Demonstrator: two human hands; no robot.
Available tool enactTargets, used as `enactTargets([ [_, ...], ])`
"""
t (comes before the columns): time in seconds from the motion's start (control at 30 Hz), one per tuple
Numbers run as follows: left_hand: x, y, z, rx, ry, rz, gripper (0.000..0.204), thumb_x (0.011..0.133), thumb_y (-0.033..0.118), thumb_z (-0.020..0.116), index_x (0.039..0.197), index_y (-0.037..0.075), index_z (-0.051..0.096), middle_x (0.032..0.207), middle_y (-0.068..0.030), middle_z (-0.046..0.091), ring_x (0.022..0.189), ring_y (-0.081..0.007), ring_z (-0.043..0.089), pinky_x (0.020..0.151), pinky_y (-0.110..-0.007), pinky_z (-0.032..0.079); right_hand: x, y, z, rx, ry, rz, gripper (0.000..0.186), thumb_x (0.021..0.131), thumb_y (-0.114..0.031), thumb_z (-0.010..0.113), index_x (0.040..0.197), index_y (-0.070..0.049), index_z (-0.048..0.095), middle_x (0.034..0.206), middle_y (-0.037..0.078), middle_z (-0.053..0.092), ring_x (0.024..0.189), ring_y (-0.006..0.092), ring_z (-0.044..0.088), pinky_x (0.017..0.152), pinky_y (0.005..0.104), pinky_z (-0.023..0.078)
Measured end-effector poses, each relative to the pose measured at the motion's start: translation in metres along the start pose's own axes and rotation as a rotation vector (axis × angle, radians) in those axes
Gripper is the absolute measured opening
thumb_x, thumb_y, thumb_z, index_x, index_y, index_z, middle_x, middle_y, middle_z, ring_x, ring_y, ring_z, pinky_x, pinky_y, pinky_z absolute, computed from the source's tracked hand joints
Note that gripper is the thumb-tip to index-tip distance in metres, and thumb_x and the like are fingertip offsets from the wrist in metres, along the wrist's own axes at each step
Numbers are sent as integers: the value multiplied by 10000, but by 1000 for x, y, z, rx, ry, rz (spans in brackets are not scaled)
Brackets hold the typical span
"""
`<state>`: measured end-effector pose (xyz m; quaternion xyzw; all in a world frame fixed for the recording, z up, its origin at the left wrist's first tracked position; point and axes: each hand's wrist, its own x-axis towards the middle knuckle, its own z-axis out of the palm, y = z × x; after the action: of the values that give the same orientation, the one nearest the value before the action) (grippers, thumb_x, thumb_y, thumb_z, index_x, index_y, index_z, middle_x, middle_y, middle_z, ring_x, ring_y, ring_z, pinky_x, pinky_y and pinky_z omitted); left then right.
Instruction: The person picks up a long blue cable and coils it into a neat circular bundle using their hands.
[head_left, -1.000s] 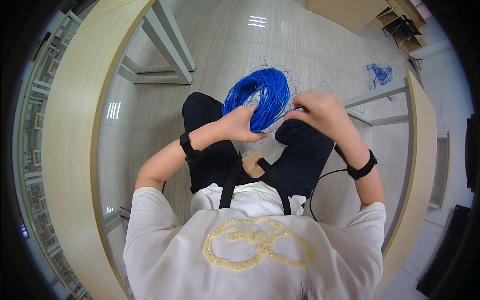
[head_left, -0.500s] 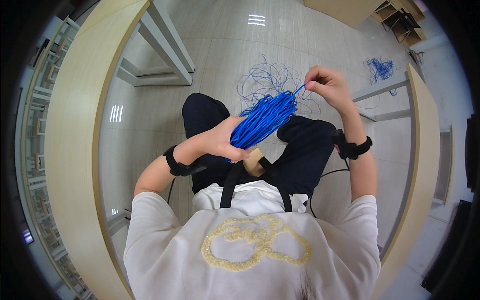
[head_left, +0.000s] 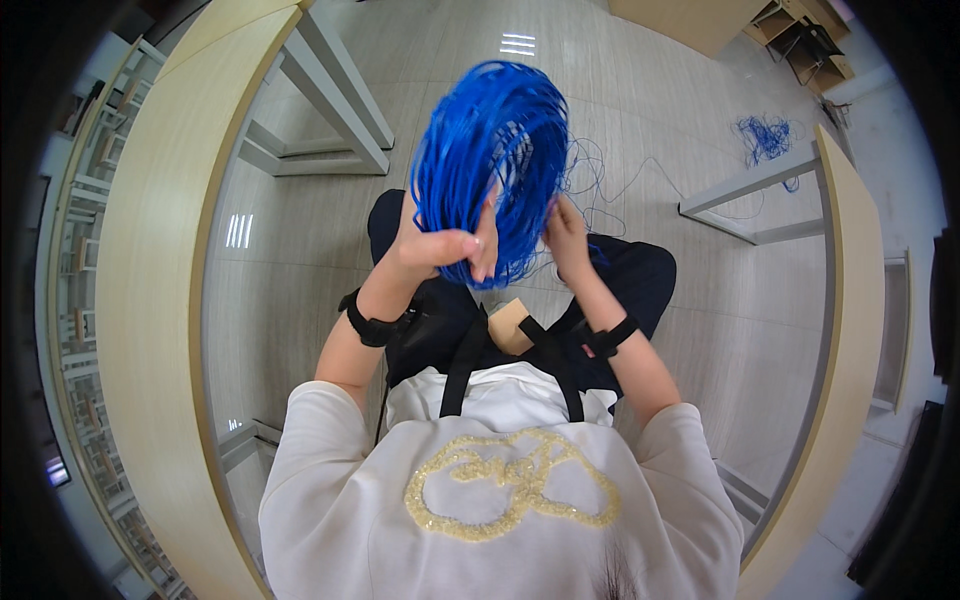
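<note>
Half a second back the blue wire bundle (head_left: 490, 170) was squashed flat into a slanted strip low over the lap; now it's swung upright and fanned out into a big open coil, raised well above the knees and filling the middle of the view. So the loop has gone from collapsed to spread open, which reads to me like the hank is being reshaped or turned over, not just carried.

Left hand (head_left: 440, 245) is wrapped around the bottom of the coil, fingers curled closed round the gathered strands, thumb side toward the camera. That's the hand doing the holding, pretty clearly. It has also risen with the bundle compared with the earlier frame.

Right hand (head_left: 567, 235) sits at the lower right edge of the coil, fingertips up against the strands. It was up higher and further right before, pinching a strand end; now it's tucked in close beside the left. Can't really tell if it's pinching a wire or just resting against it, since the coil hides the fingertips.

A few thin loose wires (head_left: 600, 185) trail off behind the coil toward the floor. Another small blue wire tangle (head_left: 765, 138) lies on the tiles by a grey table leg (head_left: 745, 185), well apart from everything. Both wrists have black wristbands (head_left: 372, 328), and pale wooden tabletops (head_left: 160, 280) curve along either side.
</note>
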<state>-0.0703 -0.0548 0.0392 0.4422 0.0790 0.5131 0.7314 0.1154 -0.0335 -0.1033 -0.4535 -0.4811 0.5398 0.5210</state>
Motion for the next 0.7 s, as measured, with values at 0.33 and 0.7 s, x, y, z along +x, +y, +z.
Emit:
enactTargets([
  [0.33,18,-5,-15,336,278,287,350,671,40,566,961,-62,400,615,-116,523,536,-208,569,529,-307,480,-44,-41,36,-994,-113,-232,198,831,-181,484,977,-51,514,651,207,552,612,361,555,508,432,416],
  [0.7,20,-27,-35,460,408,333,291,692,-11,555,939,-51,407,655,-108,533,572,-193,580,559,-305,488,-62,-89,33,-77,-500,339,180,863,-118,445,964,31,456,631,9,503,522,115,504,514,244,417],
])
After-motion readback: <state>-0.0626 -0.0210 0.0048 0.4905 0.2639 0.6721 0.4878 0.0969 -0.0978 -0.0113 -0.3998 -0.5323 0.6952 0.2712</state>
